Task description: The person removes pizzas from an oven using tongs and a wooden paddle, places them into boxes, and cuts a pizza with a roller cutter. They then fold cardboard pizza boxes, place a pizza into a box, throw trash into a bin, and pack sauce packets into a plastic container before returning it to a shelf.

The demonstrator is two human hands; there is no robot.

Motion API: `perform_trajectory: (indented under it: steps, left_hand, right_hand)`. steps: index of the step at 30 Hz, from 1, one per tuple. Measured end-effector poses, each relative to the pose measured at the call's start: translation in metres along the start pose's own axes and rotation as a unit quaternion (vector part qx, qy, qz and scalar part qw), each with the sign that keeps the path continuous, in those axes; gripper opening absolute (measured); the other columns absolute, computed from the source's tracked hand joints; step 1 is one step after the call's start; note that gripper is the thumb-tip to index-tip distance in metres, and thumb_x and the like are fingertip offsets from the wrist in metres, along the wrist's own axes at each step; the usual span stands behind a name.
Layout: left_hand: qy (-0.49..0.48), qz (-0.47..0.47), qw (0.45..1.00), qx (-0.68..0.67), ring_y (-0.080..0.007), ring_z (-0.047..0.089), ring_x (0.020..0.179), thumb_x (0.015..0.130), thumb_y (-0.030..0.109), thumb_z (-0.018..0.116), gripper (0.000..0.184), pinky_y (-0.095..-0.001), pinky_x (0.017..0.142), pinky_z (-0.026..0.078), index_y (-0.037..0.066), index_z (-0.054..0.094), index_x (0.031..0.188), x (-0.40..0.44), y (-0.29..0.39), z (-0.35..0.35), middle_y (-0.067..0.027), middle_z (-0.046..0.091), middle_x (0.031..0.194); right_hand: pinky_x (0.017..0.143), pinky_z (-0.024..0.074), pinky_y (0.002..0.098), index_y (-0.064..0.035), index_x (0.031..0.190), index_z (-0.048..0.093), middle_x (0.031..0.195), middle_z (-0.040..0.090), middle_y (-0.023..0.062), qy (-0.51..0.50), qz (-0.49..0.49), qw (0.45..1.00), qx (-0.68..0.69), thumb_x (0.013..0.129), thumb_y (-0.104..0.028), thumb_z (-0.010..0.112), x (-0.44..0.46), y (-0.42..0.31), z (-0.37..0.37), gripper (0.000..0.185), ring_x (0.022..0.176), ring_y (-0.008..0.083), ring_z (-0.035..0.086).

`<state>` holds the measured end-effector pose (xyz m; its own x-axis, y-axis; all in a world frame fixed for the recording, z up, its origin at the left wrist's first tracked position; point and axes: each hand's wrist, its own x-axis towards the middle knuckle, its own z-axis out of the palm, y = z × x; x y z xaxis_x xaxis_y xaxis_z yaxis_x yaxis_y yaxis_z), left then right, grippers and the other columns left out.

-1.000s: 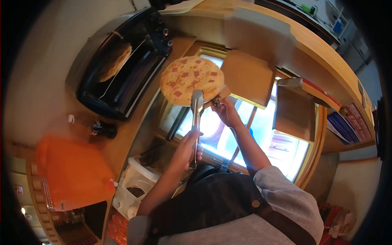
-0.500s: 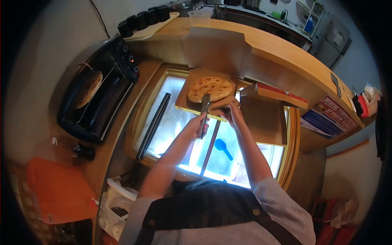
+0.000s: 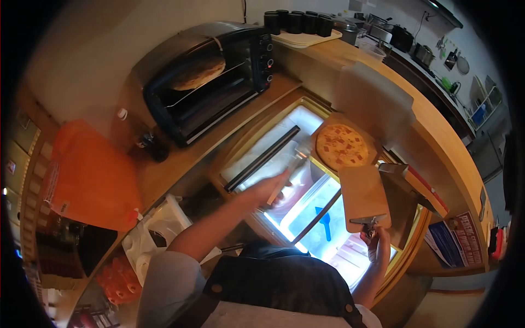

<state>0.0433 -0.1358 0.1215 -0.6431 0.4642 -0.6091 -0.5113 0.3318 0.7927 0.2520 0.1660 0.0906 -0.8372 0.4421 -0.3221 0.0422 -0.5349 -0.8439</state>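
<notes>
Above a lit chest with a wooden frame point(image 3: 220, 164), a round pizza point(image 3: 343, 146) lies in an open cardboard box point(image 3: 376, 97), whose plain brown lid stands upright behind it. The crust is pale gold, topped with small reddish squares. Left hand point(image 3: 273, 189): grip curled around metal tongs point(image 3: 299, 154), both blurred by motion and apart from the pizza. Right hand point(image 3: 378, 244): grip pinching the metal clip point(image 3: 368, 221) of a smooth brown clipboard point(image 3: 363, 192), whose far edge overlaps the near side of the box; contact between the two cannot be told.

Writing: a poster point(image 3: 459, 239) at right bears large letters beginning "PEKE", the remainder only partly legible. Print on the translucent orange bag point(image 3: 95, 175) and the label of the dark bottle point(image 3: 151, 145) are too small to read.

Other forms: a blue plastic scoop point(image 3: 325, 222) inside the chest; a second box point(image 3: 421, 190) with a red edge; a glossy black oven point(image 3: 186, 46) on the wooden surface point(image 3: 281, 94), open-fronted, containing another flat, browned disc point(image 3: 199, 75).
</notes>
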Motion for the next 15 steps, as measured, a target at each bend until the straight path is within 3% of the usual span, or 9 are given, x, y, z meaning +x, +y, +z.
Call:
perform_trajectory:
  steps: [1,2,4,7,8,9,15]
  left_hand:
    - [-0.019,0.026,0.993,-0.111,-0.0069,0.04,0.043,0.087,0.057,0.039,0.053,-0.0187,0.038,0.034,0.01,0.052,0.108,-0.007,-0.005,-0.034,0.0014,0.045,0.057]
    - [-0.015,0.054,0.98,-0.189,-0.0051,0.039,0.043,0.085,0.059,0.042,0.052,-0.0181,0.038,0.033,0.011,0.053,0.103,-0.02,-0.004,-0.062,0.0022,0.043,0.055]
    - [0.094,0.074,0.962,-0.246,-0.0037,0.037,0.042,0.084,0.059,0.043,0.051,-0.017,0.036,0.03,0.011,0.053,0.099,-0.047,0.007,-0.103,0.003,0.04,0.055]
    - [0.09,0.085,0.941,-0.314,-0.0042,0.035,0.042,0.082,0.062,0.045,0.055,-0.0178,0.037,0.029,0.01,0.052,0.099,-0.07,0.014,-0.148,0.0026,0.039,0.056]
    - [0.086,0.094,0.941,-0.313,-0.0041,0.036,0.042,0.082,0.061,0.045,0.054,-0.0176,0.037,0.029,0.01,0.051,0.099,-0.075,0.016,-0.156,0.0022,0.04,0.057]
    - [0.08,0.104,0.941,-0.31,-0.0041,0.036,0.043,0.082,0.061,0.046,0.054,-0.0174,0.037,0.029,0.01,0.051,0.099,-0.078,0.019,-0.162,0.0018,0.04,0.057]
    - [0.061,0.116,0.927,-0.35,-0.0041,0.037,0.043,0.082,0.057,0.05,0.052,-0.016,0.037,0.032,0.008,0.051,0.099,-0.058,0.06,-0.211,0.0008,0.042,0.06]
  right_hand:
    - [0.064,0.0573,0.0325,0.0083,0.097,0.051,0.088,0.057,0.017,-0.01,-0.003,1.0,0.008,0.08,-0.016,0.056,0.004,0.004,0.01,0.03,0.07,0.0229,0.062]
    - [0.064,0.0573,0.0327,0.0089,0.096,0.05,0.089,0.057,0.0177,-0.018,-0.007,1.0,0.016,0.08,-0.015,0.056,0.009,0.007,0.02,0.029,0.071,0.0232,0.063]
    - [0.064,0.0568,0.0336,0.0092,0.097,0.05,0.09,0.057,0.0177,-0.1,0.017,0.994,0.04,0.081,-0.015,0.056,0.024,0.017,0.055,0.03,0.071,0.0231,0.062]
    - [0.067,0.0552,0.0295,0.0104,0.102,0.05,0.091,0.058,0.0172,-0.202,0.052,0.978,0.019,0.082,-0.018,0.054,0.054,0.039,0.118,0.035,0.076,0.0225,0.062]
    - [0.067,0.0544,0.0281,0.0106,0.103,0.049,0.091,0.058,0.0172,-0.188,0.067,0.98,-0.002,0.081,-0.019,0.056,0.06,0.041,0.149,0.037,0.077,0.0222,0.062]
    - [0.069,0.0524,0.0294,0.0072,0.098,0.053,0.089,0.058,0.0132,-0.231,0.027,0.973,-0.017,0.087,-0.02,0.05,0.066,0.046,0.175,0.03,0.075,0.0189,0.06]
    - [0.061,0.0532,0.0285,0.012,0.097,0.051,0.086,0.057,0.0162,-0.258,0.049,0.964,-0.047,0.083,-0.017,0.053,0.108,0.054,0.299,0.032,0.067,0.0193,0.06]
